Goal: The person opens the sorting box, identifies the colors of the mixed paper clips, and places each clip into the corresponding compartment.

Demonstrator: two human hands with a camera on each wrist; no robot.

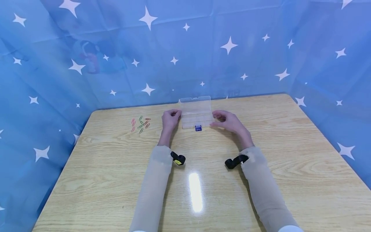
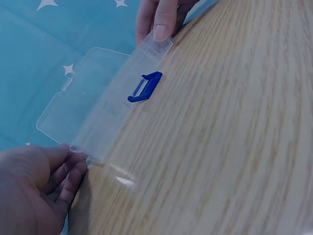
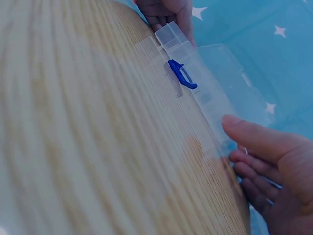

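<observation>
- Hands: two, one left hand point(image 1: 171, 120) and one right hand point(image 1: 229, 122).
- Sleeves point(image 1: 152, 190): two.
- Black wrist cameras point(image 1: 178, 159): two.
- Transparent box point(image 1: 188, 120): one — its compartments are too faint to count.
- Lid point(image 1: 197, 104): one.
- Blue latch point(image 1: 198, 128): one.
- Pink clips point(image 1: 133, 123): three, it seems.
- Green clips point(image 1: 141, 130): four, it seems.
- Red clips point(image 1: 147, 119): three, it seems — all the clips are tiny and bunched, so these counts may be off.
- Wooden table point(image 1: 116, 180): one.
- White stars point(image 1: 147, 17) on the blue cloth point(image 1: 179, 45): more than twenty.
</observation>
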